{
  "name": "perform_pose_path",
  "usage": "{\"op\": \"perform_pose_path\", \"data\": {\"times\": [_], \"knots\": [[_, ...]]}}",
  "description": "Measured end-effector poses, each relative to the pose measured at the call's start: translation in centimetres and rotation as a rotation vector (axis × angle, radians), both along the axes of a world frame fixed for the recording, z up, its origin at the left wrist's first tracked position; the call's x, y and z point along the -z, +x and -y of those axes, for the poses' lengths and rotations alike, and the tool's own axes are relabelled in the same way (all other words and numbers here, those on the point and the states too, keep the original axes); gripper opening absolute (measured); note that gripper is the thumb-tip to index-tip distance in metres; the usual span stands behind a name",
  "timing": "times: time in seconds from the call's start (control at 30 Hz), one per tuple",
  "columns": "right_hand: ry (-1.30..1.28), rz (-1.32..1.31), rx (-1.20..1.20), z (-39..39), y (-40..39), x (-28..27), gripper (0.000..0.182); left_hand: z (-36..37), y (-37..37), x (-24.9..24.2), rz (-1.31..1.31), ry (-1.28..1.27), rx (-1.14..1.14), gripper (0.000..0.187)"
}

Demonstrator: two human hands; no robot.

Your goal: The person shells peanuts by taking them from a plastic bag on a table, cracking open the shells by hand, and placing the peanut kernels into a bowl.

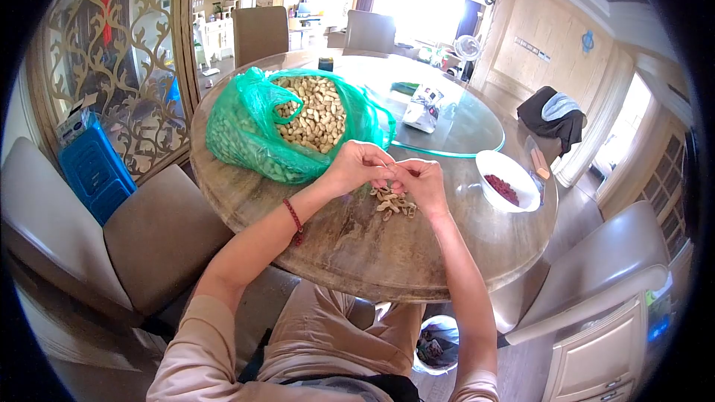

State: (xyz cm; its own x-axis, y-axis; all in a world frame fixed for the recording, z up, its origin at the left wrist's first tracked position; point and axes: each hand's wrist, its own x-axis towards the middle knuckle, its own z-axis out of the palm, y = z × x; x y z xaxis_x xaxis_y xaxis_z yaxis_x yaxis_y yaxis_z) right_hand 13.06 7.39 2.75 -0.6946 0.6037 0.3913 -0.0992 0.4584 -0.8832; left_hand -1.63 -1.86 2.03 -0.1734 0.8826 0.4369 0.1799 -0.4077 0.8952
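Observation:
My left hand [358, 167] and my right hand [421, 185] meet at the fingertips over the round table. Their fingers are pinched together, and whatever lies between them is too small to make out. Right below them lies a small pile of peanut shells [393, 204]. A green plastic bag [249, 145] full of unshelled peanuts [316, 115] stands open beyond my left hand. To the right of my right hand is a white bowl [523, 197] with red peanut kernels [503, 188] in its bottom.
A glass turntable [462, 134] on the table [335, 253] carries a white packet [423, 109]. A dark jar [325, 64] stands behind the bag. Chairs flank the table at left [156, 231] and right [603, 268]. A lined bin [437, 345] is on the floor below.

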Motion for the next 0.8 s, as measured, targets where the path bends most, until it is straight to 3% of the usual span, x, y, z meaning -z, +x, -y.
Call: {"op": "perform_pose_path", "data": {"times": [0.1,0.37,0.7,0.8], "knots": [[-0.008,0.025,-0.039,-0.3,0.0,0.1,0.015,0.0,-0.1,-0.1,-0.052,-0.028,-0.015,0.011],[-0.216,-0.150,-0.141,-0.5,-0.2,0.4,0.016,-0.4,-0.6,0.3,0.324,-0.007,0.028,0.015],[-0.198,-0.125,-0.142,-0.8,-0.3,0.5,0.016,-0.3,-0.7,0.1,0.336,-0.033,0.087,0.014],[-0.106,-0.077,-0.031,-1.2,-0.4,0.7,0.014,-0.6,-0.5,0.4,0.208,-0.035,0.048,0.017]]}}
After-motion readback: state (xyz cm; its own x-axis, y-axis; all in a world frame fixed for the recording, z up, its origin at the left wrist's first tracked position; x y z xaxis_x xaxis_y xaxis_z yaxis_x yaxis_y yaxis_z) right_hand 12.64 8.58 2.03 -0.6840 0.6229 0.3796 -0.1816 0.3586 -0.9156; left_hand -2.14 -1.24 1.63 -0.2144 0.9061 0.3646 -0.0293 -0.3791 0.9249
